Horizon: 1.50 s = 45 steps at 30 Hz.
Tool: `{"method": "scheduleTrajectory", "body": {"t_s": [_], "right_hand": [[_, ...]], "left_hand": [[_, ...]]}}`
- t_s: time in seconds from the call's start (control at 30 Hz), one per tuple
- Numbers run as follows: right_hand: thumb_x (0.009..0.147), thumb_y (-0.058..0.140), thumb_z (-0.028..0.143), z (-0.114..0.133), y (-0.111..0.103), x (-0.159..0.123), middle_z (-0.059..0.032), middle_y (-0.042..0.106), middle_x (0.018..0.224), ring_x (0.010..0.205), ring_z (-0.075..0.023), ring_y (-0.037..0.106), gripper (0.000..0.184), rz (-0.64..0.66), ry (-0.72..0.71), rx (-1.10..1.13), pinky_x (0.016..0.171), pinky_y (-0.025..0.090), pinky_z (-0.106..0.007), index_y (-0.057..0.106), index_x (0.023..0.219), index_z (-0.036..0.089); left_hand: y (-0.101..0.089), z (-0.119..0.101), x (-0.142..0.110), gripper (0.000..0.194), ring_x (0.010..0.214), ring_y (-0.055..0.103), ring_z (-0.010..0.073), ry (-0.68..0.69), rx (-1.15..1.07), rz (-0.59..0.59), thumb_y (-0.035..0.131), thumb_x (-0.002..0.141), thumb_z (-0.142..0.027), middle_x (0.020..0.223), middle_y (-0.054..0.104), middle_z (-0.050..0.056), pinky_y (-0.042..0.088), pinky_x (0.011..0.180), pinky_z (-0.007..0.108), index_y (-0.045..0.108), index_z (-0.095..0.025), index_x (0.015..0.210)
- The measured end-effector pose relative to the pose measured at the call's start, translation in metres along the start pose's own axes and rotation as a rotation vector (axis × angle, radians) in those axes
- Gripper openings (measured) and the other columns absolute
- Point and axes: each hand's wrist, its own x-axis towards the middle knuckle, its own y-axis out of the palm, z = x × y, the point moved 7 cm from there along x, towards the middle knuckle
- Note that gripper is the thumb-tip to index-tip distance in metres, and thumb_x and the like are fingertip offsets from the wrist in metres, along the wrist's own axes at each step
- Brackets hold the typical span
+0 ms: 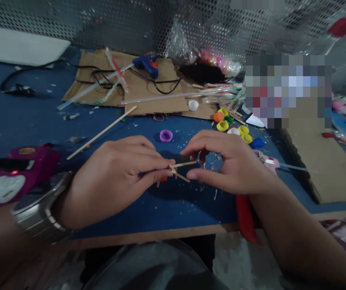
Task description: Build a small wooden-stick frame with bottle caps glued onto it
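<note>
My left hand (121, 167), with a metal watch (41, 213) on its wrist, pinches a small frame of thin wooden sticks (183, 164) between thumb and fingertips. Two stick ends fan out to the right. Below the fingertips an orange piece (162, 178) shows, mostly hidden by the hand. My right hand (228, 163) is curved around the free stick ends, thumb and fingers apart; whether a fingertip touches a stick I cannot tell. Just beyond the hands sits a purple bottle cap (166, 136). A longer wooden stick (102, 133) lies on the blue table (124, 217).
A blue glue gun (147, 65) and its cable lie on cardboard (157, 102) at the back. Several coloured caps (222, 125) cluster right of centre. Near my right forearm are a pink-handled tool (269, 162) and a red object (247, 221). A purple device (18, 173) stands at left.
</note>
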Motion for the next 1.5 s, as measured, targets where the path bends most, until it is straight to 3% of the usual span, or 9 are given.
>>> {"method": "scheduleTrajectory", "body": {"t_s": [0.13,0.37,0.7,0.93,1.23,1.4,1.5], "right_hand": [[0.096,0.089,0.035,0.007,0.008,0.000,-0.0109,0.074,0.119,0.111,-0.0270,0.071,0.031,-0.016,-0.165,-0.197,0.095,0.058,-0.042,0.076,0.121,0.023],[0.098,0.085,0.033,0.007,0.016,0.000,-0.0093,0.074,0.111,0.103,-0.0254,0.069,0.018,0.000,-0.219,-0.238,0.090,0.056,-0.040,0.073,0.107,0.022],[0.097,0.083,0.026,0.003,0.025,-0.002,-0.0110,0.075,0.123,0.107,-0.0240,0.075,0.017,0.069,-0.150,-0.165,0.088,0.060,-0.035,0.072,0.109,0.023],[0.103,0.072,0.023,0.008,0.022,-0.004,-0.0097,0.079,0.116,0.101,-0.0212,0.076,0.006,0.042,-0.162,-0.178,0.084,0.060,-0.032,0.071,0.109,0.023],[0.103,0.071,0.023,0.014,0.015,-0.002,-0.0076,0.081,0.105,0.098,-0.0205,0.078,0.001,-0.048,-0.148,-0.105,0.085,0.061,-0.032,0.071,0.103,0.023],[0.104,0.073,0.028,0.010,0.018,-0.001,-0.0063,0.084,0.102,0.091,-0.0183,0.078,0.007,-0.023,-0.068,-0.029,0.084,0.060,-0.030,0.074,0.105,0.021],[0.104,0.074,0.028,0.009,0.019,-0.001,-0.0050,0.084,0.099,0.085,-0.0155,0.077,0.009,-0.017,-0.047,0.008,0.081,0.058,-0.027,0.076,0.105,0.019]], "left_hand": [[0.000,-0.003,-0.001,0.020,0.091,0.079,0.0219,0.006,0.117,0.032,0.068,0.109,-0.032,0.101,0.089,-0.003,0.061,0.088,0.035,0.088,-0.031,0.105],[-0.001,-0.001,-0.001,0.023,0.090,0.079,0.0247,0.013,0.189,0.040,0.066,0.109,-0.035,0.097,0.088,0.000,0.060,0.087,0.038,0.089,-0.030,0.106],[-0.010,0.010,0.002,0.013,0.085,0.081,0.0242,-0.117,0.122,0.045,0.077,0.100,-0.038,0.094,0.088,-0.002,0.059,0.074,0.033,0.090,-0.036,0.099],[-0.012,0.016,0.004,0.013,0.076,0.081,0.0216,-0.157,0.078,0.031,0.079,0.099,-0.042,0.090,0.087,-0.004,0.055,0.064,0.030,0.090,-0.036,0.096],[-0.011,0.022,0.007,0.012,0.073,0.082,0.0212,-0.210,-0.010,0.036,0.081,0.097,-0.042,0.089,0.089,-0.006,0.057,0.061,0.028,0.091,-0.036,0.095],[-0.012,0.023,0.008,0.015,0.075,0.082,0.0218,-0.229,-0.033,0.035,0.080,0.098,-0.045,0.091,0.089,-0.005,0.059,0.063,0.028,0.091,-0.037,0.095],[-0.010,0.023,0.008,0.018,0.079,0.082,0.0217,-0.311,-0.066,0.077,0.078,0.097,-0.047,0.091,0.089,-0.003,0.060,0.069,0.028,0.092,-0.036,0.094]]}}
